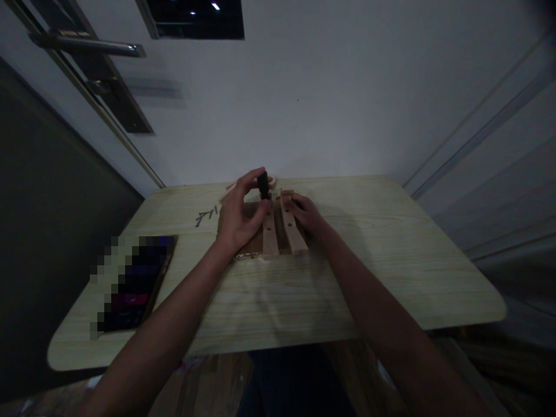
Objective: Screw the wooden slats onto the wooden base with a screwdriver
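Observation:
Upright over the far end of a pale wooden strip [270, 237] with holes stands a short black screwdriver [263, 184]. Its tip cannot be seen. The fingers of my left hand [238, 217] close round its handle from the left, the thumb low near the strip. My right hand [306, 213] pinches the far part of a second holed wooden strip [293, 234], which lies just to the right of the first. Both strips rest on a brown cardboard-like piece [249, 246], partly covered by my left hand.
Several dark screws [206, 215] lie on the pale wood-grain table [391, 255], left of the work. A tablet or phone [139, 289], partly pixelated, is at the table's left. Behind my left hand is a ring-shaped roll [272, 182]. A white door [304, 104] rises behind the table.

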The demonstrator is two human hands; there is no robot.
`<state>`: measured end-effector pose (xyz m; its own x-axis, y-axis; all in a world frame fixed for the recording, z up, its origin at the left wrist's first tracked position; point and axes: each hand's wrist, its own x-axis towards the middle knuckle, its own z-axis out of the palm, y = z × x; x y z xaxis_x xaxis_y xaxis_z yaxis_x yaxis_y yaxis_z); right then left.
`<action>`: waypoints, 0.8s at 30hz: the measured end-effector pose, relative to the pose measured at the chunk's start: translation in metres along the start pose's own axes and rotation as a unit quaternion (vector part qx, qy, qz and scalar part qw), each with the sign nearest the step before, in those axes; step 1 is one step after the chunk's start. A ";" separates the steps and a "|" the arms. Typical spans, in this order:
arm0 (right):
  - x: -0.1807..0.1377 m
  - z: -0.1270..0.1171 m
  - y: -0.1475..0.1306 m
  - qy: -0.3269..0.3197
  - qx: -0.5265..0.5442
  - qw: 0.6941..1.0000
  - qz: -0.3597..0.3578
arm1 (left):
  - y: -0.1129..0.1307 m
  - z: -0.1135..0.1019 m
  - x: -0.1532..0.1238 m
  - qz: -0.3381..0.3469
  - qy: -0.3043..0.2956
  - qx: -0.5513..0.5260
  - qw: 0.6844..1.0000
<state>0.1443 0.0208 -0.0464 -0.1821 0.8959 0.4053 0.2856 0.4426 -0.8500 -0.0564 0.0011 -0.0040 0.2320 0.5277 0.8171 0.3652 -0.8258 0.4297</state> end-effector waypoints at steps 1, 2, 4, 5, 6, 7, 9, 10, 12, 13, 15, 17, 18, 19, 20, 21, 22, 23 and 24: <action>0.000 0.000 0.000 0.000 0.000 1.000 -0.003 | -0.001 0.000 0.000 0.003 0.002 0.012 1.000; 0.000 0.000 0.000 -0.001 0.001 1.000 -0.005 | -0.003 0.001 0.000 0.007 0.005 0.024 1.000; 0.000 0.000 0.001 -0.001 0.002 1.000 -0.007 | -0.006 0.002 0.000 0.009 0.013 0.037 0.999; 0.000 0.000 0.001 0.000 0.004 1.000 -0.008 | -0.008 0.003 0.000 0.008 0.018 0.036 0.999; 0.000 0.000 0.001 0.000 0.008 1.000 -0.010 | -0.009 0.004 -0.001 0.006 0.021 0.031 0.999; 0.000 0.000 0.001 0.000 0.014 1.000 -0.011 | -0.010 0.005 -0.001 0.003 0.025 0.024 0.999; 0.000 0.001 0.000 0.000 0.026 1.000 -0.015 | -0.010 0.006 -0.002 -0.002 0.029 0.007 1.000; 0.000 0.001 0.000 0.000 0.030 0.999 -0.017 | -0.010 0.006 -0.002 -0.005 0.027 0.001 1.000; 0.000 0.001 -0.001 -0.001 0.034 0.999 -0.018 | -0.008 0.005 -0.003 -0.011 0.018 -0.010 1.000; 0.000 0.000 -0.002 -0.001 0.032 0.999 -0.016 | -0.007 0.005 -0.003 -0.014 0.013 -0.015 1.000; 0.000 0.000 -0.001 -0.001 0.020 1.000 -0.007 | -0.004 0.003 -0.003 -0.017 0.003 -0.022 1.000; 0.000 0.000 0.000 0.001 0.005 1.000 0.005 | -0.001 0.002 -0.003 -0.020 -0.007 -0.030 0.999; 0.000 -0.001 0.000 0.001 0.000 1.000 0.008 | 0.000 0.002 -0.003 -0.020 -0.012 -0.033 0.999; 0.000 -0.001 0.001 -0.001 0.000 1.000 0.010 | 0.001 0.001 -0.002 -0.020 -0.017 -0.036 0.999; 0.000 -0.001 0.001 -0.003 0.002 1.000 0.008 | 0.002 0.001 -0.002 -0.019 -0.019 -0.038 0.999; 0.000 0.000 0.001 -0.004 0.007 1.000 0.005 | 0.002 0.001 -0.002 -0.016 -0.018 -0.036 0.999; 0.000 0.000 0.000 -0.003 0.012 1.000 0.001 | 0.001 0.002 -0.002 -0.011 -0.014 -0.030 0.999; 0.000 0.000 0.000 -0.002 0.015 1.000 -0.003 | -0.001 0.002 -0.002 -0.005 -0.007 -0.020 1.000; 0.000 0.000 0.000 0.001 0.016 1.000 -0.005 | -0.003 0.003 -0.001 0.000 0.001 -0.008 1.000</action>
<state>0.1441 0.0206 -0.0464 -0.1832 0.8913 0.4148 0.2541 0.4506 -0.8558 -0.0550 0.0034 -0.0076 0.2304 0.5277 0.8176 0.3504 -0.8288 0.4363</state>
